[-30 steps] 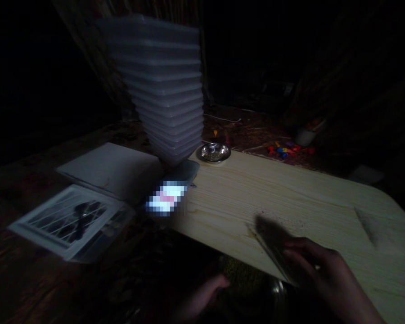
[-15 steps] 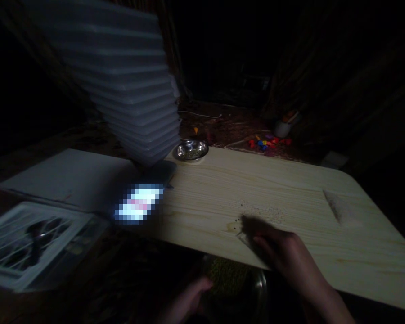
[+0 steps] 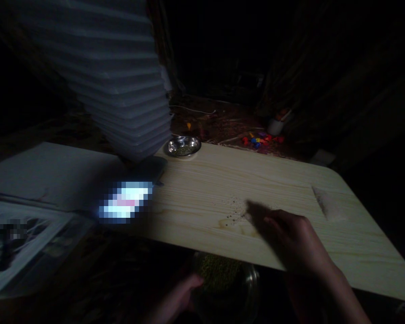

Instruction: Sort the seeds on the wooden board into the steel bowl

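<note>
My left hand [image 3: 184,292] is at the bottom, its thumb over the rim of a shiny bowl [image 3: 255,281] below the table's front edge; the other fingers are out of sight. Small green grains [image 3: 219,272], like mung beans, lie in this bowl. My right hand [image 3: 292,229] is above the table with fingers curled and pressed together, casting a dark shadow. Whatever it may hold is too dark to make out. Left of its fingertips, small pale and dark bits [image 3: 235,209] are scattered on the wooden table [image 3: 202,225].
A metal bowl [image 3: 183,147] with some grains stands at the table's far left corner. Left of it rises a tall white ribbed stack [image 3: 121,85], near a lit screen [image 3: 126,201]. A small clear bag [image 3: 327,204] lies on the right. Colourful toys [image 3: 261,140] are on the floor behind.
My right hand has moved slightly right and up from the table's front edge, past the scattered bits. My left hand stays at the bowl. The whole view has shifted a little.
</note>
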`<state>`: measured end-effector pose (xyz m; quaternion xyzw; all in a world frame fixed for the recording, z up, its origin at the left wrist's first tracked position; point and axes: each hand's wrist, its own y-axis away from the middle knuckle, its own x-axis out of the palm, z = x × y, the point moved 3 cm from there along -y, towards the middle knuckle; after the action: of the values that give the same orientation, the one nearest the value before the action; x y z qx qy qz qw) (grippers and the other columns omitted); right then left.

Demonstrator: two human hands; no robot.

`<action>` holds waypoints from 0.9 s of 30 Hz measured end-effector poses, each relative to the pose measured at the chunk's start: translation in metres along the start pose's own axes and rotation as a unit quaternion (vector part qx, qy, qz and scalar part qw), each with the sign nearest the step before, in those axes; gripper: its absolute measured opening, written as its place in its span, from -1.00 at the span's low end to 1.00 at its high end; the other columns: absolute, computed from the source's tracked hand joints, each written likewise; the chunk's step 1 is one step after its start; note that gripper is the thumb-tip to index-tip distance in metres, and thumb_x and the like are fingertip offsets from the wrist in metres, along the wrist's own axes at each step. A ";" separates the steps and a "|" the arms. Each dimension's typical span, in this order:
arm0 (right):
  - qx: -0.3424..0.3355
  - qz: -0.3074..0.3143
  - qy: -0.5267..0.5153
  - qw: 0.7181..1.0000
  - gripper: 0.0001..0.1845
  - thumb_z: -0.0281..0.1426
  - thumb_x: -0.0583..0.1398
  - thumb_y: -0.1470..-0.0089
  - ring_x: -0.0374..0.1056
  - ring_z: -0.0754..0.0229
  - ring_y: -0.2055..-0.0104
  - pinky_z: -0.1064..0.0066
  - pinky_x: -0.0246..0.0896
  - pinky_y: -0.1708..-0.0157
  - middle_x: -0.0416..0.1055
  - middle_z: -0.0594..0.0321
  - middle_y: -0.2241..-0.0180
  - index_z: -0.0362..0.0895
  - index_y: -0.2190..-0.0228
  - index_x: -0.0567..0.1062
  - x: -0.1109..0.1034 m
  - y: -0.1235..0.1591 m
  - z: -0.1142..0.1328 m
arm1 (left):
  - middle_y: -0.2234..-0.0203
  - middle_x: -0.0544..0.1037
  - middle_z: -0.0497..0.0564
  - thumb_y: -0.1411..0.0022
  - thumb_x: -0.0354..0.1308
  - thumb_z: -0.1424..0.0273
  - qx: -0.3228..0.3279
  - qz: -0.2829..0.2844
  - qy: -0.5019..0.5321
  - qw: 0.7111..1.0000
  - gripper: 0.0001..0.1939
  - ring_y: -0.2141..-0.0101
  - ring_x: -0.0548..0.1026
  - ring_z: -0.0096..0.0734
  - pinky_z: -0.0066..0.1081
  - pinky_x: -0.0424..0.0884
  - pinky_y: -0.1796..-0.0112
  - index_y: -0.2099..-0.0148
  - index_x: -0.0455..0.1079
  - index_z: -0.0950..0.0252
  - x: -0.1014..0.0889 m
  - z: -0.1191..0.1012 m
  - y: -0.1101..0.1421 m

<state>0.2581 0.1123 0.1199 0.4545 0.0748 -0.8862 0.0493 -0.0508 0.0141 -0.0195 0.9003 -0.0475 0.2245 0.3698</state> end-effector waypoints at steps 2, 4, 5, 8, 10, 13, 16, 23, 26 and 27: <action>0.007 -0.017 -0.003 1.000 -0.68 -0.18 0.14 -0.28 0.56 0.04 0.32 0.29 0.33 0.36 0.65 0.11 0.31 -0.10 0.23 0.61 -0.008 -0.006 -0.003 | 0.58 0.56 -0.04 -0.07 0.45 0.35 0.009 -0.061 -0.036 0.997 -0.88 0.55 0.50 -0.34 -0.41 0.43 0.53 0.44 0.57 0.19 -0.002 -0.002 -0.002; 0.009 -0.037 0.007 0.999 -0.68 -0.17 0.14 -0.26 0.55 0.05 0.35 0.30 0.31 0.37 0.65 0.10 0.33 -0.12 0.24 0.61 -0.015 -0.016 -0.006 | 0.58 0.57 -0.03 -0.04 0.46 0.35 0.011 -0.101 -0.069 0.992 -0.89 0.55 0.50 -0.29 -0.38 0.43 0.54 0.44 0.58 0.19 -0.003 -0.005 -0.003; 0.007 -0.046 0.011 0.999 -0.68 -0.18 0.14 -0.26 0.54 0.05 0.36 0.31 0.29 0.38 0.64 0.10 0.34 -0.12 0.24 0.60 -0.017 -0.021 -0.008 | 0.61 0.55 -0.03 -0.03 0.46 0.34 0.010 -0.114 -0.084 0.990 -0.86 0.57 0.49 -0.28 -0.36 0.42 0.55 0.48 0.57 0.20 -0.003 -0.006 -0.002; 0.003 -0.059 0.007 0.998 -0.67 -0.19 0.13 -0.25 0.52 0.08 0.40 0.33 0.26 0.40 0.63 0.10 0.39 -0.13 0.27 0.60 -0.019 -0.039 -0.012 | 0.68 0.47 -0.06 0.00 0.47 0.33 0.017 -0.146 -0.123 0.982 -0.75 0.61 0.43 -0.32 -0.38 0.38 0.57 0.59 0.50 0.20 -0.005 -0.010 0.001; 0.004 -0.058 0.000 0.998 -0.66 -0.18 0.13 -0.24 0.50 0.08 0.41 0.34 0.25 0.41 0.62 0.10 0.41 -0.15 0.29 0.60 -0.016 -0.049 -0.014 | 0.67 0.47 -0.07 0.01 0.48 0.32 0.021 -0.162 -0.140 0.977 -0.75 0.60 0.43 -0.33 -0.39 0.39 0.56 0.59 0.50 0.20 -0.005 -0.012 0.004; 0.002 -0.052 -0.001 0.999 -0.67 -0.20 0.14 -0.23 0.50 0.08 0.40 0.34 0.24 0.41 0.63 0.08 0.39 -0.16 0.31 0.60 -0.009 -0.063 -0.016 | 0.63 0.52 -0.04 0.02 0.49 0.29 0.016 -0.170 -0.158 0.972 -0.76 0.56 0.47 -0.30 -0.37 0.45 0.52 0.57 0.52 0.21 -0.003 -0.014 0.006; -0.002 -0.052 0.007 0.999 -0.69 -0.22 0.16 -0.22 0.49 0.08 0.42 0.34 0.22 0.43 0.63 0.05 0.40 -0.15 0.35 0.61 -0.001 -0.074 -0.017 | 0.57 0.58 -0.01 0.02 0.49 0.28 0.016 -0.171 -0.174 0.970 -0.80 0.50 0.52 -0.24 -0.35 0.50 0.46 0.53 0.55 0.21 -0.003 -0.016 0.006; -0.032 -0.023 0.004 0.999 -0.72 -0.27 0.16 -0.24 0.46 0.11 0.43 0.31 0.21 0.41 0.62 0.08 0.42 -0.14 0.34 0.61 0.020 -0.075 0.000 | 0.50 0.60 0.00 0.03 0.48 0.27 0.033 -0.170 -0.193 0.966 -0.83 0.43 0.55 -0.17 -0.27 0.53 0.36 0.44 0.59 0.20 -0.007 -0.018 0.003; -0.059 0.008 -0.010 0.998 -0.75 -0.30 0.16 -0.24 0.47 0.12 0.39 0.31 0.24 0.38 0.63 0.14 0.39 -0.11 0.30 0.63 0.022 -0.069 0.011 | 0.35 0.67 0.03 0.01 0.47 0.29 0.023 -0.130 -0.153 0.979 -0.80 0.30 0.60 -0.06 -0.20 0.56 0.25 0.29 0.62 0.18 -0.003 -0.015 0.001; -0.064 0.013 -0.013 0.998 -0.75 -0.30 0.15 -0.24 0.48 0.13 0.38 0.32 0.25 0.38 0.63 0.15 0.38 -0.11 0.29 0.63 0.021 -0.068 0.014 | 0.36 0.67 0.02 0.01 0.47 0.29 0.021 -0.125 -0.145 0.981 -0.81 0.29 0.60 -0.04 -0.18 0.56 0.25 0.31 0.62 0.17 -0.003 -0.014 0.000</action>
<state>0.2245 0.1761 0.1172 0.4396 0.1253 -0.8848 0.0905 -0.0586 0.0236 -0.0121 0.9297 0.0172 0.0449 0.3652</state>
